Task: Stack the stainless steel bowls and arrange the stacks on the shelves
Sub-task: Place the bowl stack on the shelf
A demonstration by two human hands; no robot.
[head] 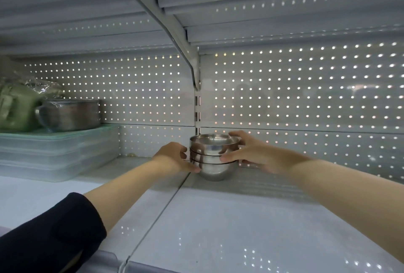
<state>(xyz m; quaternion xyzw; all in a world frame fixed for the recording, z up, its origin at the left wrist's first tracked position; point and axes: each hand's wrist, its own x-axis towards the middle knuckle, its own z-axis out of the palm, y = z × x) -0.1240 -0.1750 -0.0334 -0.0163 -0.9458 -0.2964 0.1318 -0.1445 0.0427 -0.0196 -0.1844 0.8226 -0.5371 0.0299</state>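
Note:
A stack of three stainless steel bowls stands upright on the white shelf, far back near the perforated rear panel and just right of the seam between two shelf boards. My left hand grips the stack's left side. My right hand clasps its right side, fingers over the top rim and thumb on the front. The stack's base rests on the shelf surface.
At the left stand stacked clear plastic containers with a steel pot and a wrapped green item on top. A bracket and upright post sit behind the bowls. Another shelf hangs overhead.

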